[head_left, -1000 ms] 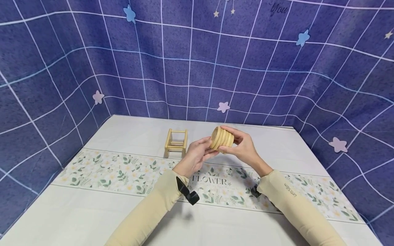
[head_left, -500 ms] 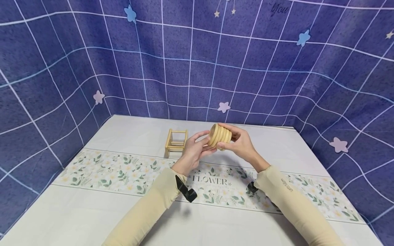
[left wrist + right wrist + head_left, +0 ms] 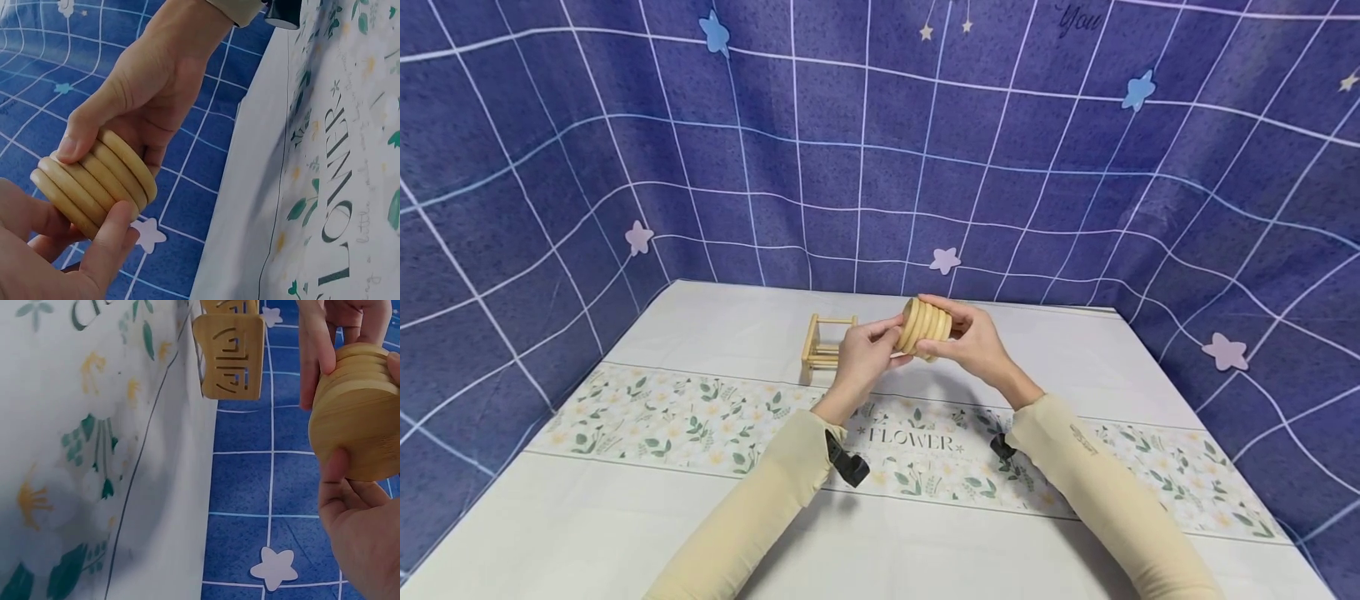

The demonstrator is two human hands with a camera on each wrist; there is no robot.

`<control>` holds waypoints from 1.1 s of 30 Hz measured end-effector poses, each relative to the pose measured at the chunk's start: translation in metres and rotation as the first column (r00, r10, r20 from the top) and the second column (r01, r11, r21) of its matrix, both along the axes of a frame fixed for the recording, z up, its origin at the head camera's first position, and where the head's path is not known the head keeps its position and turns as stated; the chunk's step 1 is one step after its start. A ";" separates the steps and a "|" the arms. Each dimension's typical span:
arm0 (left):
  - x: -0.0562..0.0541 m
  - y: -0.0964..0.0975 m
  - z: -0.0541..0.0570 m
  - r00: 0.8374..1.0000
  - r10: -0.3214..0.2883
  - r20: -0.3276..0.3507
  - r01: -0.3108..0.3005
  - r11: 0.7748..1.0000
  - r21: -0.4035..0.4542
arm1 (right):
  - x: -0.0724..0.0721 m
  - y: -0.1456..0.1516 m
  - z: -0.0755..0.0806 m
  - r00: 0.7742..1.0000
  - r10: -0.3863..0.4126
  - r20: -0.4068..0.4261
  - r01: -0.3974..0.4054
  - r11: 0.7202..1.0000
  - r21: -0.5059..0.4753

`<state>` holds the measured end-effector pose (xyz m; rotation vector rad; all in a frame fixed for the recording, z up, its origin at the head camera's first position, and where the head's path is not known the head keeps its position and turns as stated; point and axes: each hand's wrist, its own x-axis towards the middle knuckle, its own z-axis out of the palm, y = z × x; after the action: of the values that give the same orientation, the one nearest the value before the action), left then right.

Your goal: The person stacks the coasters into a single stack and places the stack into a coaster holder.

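Both hands hold a stack of several round wooden coasters [image 3: 927, 325], tilted on its side above the table. My right hand [image 3: 979, 343] grips the stack from the right, thumb on the near side and fingers over the top. From the left, my left hand [image 3: 863, 357] pinches the other end, its fingertips along the edges in the left wrist view. The right wrist view shows the flat pale face of the end coaster [image 3: 359, 431]. Behind the left hand stands a wooden coaster rack [image 3: 810, 343], partly hidden, with cut-out patterned side panels.
The table has a white cover [image 3: 647, 508] with a floral band [image 3: 685, 425] across it, lettered FLOWER. A blue gridded curtain [image 3: 820, 183] with star shapes hangs behind and at both sides.
Both hands have moved the coaster stack a little left and upward. The left fingers, more spread half a second ago, are now closer around its end. The rack has stayed put.
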<state>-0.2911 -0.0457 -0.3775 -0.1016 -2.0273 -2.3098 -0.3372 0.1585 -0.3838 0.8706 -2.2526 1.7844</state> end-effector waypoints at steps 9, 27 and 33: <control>-0.001 -0.009 0.006 1.000 0.006 -0.031 -0.007 0.999 -0.047 | -0.006 -0.011 0.006 1.000 0.023 0.019 -0.023 1.000 -0.011; -0.008 -0.034 0.012 0.999 -0.017 -0.039 0.017 1.000 -0.013 | -0.021 -0.033 0.023 0.997 0.080 -0.010 -0.080 0.995 0.057; -0.009 -0.046 0.010 0.998 0.004 -0.066 -0.005 1.000 -0.023 | -0.027 -0.045 0.028 0.993 0.114 -0.030 -0.111 0.991 0.074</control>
<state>-0.2998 -0.0912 -0.3674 -0.1716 -2.0209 -2.2499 -0.3640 0.1131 -0.3559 1.0534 -2.3026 1.7281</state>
